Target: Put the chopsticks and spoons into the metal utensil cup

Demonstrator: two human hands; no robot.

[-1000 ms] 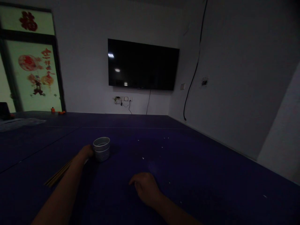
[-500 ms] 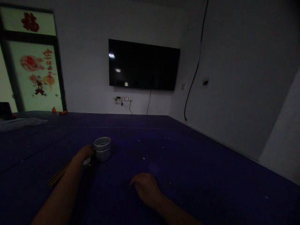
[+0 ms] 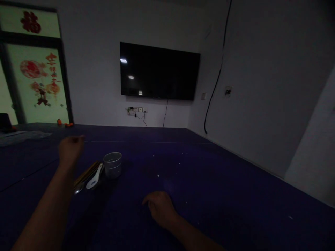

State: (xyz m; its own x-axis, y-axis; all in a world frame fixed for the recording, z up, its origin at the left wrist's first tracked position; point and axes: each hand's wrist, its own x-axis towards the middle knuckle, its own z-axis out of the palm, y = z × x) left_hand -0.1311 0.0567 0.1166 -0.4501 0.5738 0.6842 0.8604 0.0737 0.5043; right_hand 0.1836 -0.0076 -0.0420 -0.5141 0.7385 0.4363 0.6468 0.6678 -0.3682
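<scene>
My left hand (image 3: 70, 150) hangs above the table at the left, apart from the utensils, somewhat blurred. Its fingers are loosely bent, one pointing right, and I see nothing held. Just right of it, a bundle of chopsticks (image 3: 87, 173) lies slanted on the table. A white soup spoon (image 3: 94, 177) lies beside them, handle towards the cup. The shiny bowl of a metal spoon (image 3: 79, 188) shows at the near end. An upright grey metal cup (image 3: 113, 166) stands right of the spoon's handle. My right hand (image 3: 160, 208) rests on the table, empty, fingers loosely bent and index finger stretched left.
Small white scraps (image 3: 158, 175) are scattered over the dark blue tabletop (image 3: 222, 181). Clear plastic sheeting (image 3: 26, 137) and small orange items (image 3: 59, 122) lie at the far left. Beyond the table, a television (image 3: 159, 71) hangs on the wall, and a black cable (image 3: 215, 87) hangs at the right.
My left hand has left the cup's side and moved up and left. The chopsticks now lie nearer the cup, and both spoons are uncovered. My right hand has stayed in place.
</scene>
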